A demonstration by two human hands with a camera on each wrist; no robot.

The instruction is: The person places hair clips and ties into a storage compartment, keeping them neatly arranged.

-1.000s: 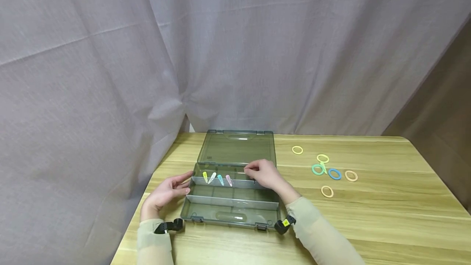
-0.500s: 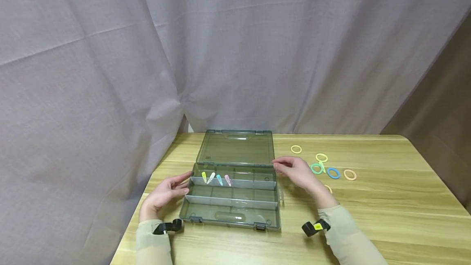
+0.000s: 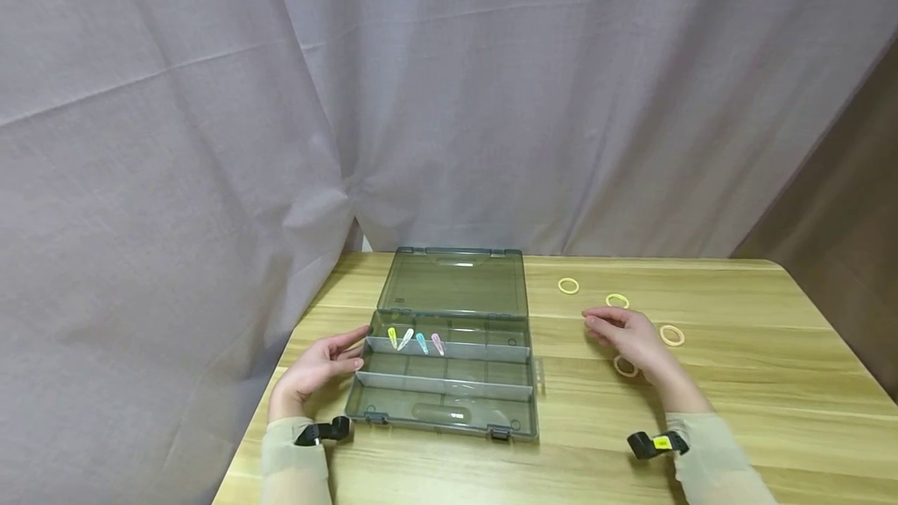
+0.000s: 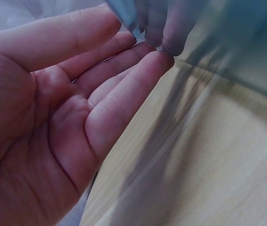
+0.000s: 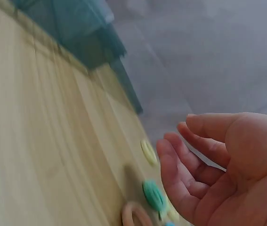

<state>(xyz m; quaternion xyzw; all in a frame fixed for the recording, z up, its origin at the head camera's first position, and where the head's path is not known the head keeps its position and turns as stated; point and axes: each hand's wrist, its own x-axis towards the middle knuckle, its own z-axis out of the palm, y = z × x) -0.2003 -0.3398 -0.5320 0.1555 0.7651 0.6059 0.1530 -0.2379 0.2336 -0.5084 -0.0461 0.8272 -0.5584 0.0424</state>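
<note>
My left hand [image 3: 319,369] rests its straight fingers against the left side of a clear grey plastic organizer box [image 3: 449,411], which lies with its lid raised back. In the left wrist view, the fingertips [image 4: 159,59] meet their reflection in the box wall. Several snap hair clips, among them a yellow one [image 3: 392,336], a blue one [image 3: 422,342] and a pink one [image 3: 438,343], lean on the divider of the back row. My right hand [image 3: 634,341], with loosely bent fingers and nothing between them, hovers over the ring-shaped hair ties; a green one [image 5: 154,195] shows below it.
More hair ties lie on the wooden table [image 3: 758,396] to the right: a yellow one [image 3: 568,279], another yellow one [image 3: 617,296] at the back, and a peach one [image 3: 672,327]. A grey curtain [image 3: 491,100] hangs behind the table.
My right hand has moved out of the box's back row to the right, over the hair ties, and now covers the green and blue ones in the head view. The left hand stays put.
</note>
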